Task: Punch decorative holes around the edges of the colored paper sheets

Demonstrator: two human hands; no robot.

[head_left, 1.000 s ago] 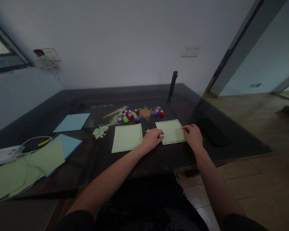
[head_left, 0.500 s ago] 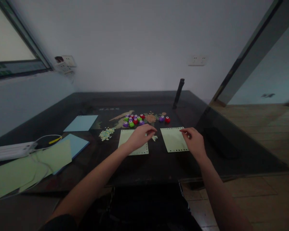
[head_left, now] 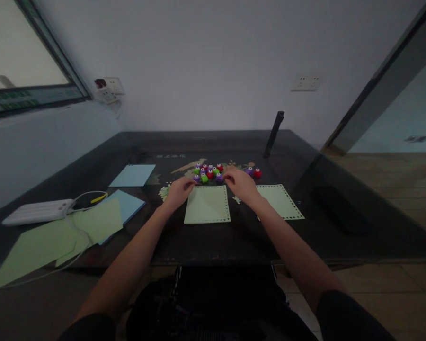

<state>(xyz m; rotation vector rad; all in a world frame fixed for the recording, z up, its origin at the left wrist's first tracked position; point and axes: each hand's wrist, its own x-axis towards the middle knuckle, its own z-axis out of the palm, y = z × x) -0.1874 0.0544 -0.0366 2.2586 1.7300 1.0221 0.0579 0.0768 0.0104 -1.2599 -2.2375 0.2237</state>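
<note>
Both hands, left hand [head_left: 178, 190] and right hand [head_left: 240, 183], shifted to the green sheet [head_left: 208, 210]'s far corners, grip state unclear.

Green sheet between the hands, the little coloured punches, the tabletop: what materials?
Green sheet: thin matte paper, lies flat, punched holes along edges. Punches: likely glossy moulded plastic, saturated colours. Tabletop: probably glass over dark painted wood; reflective sheen, artwork underneath.

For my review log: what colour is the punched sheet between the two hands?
Pale green sheet, with a row of small holes along its edges; the head view shows it.
</note>
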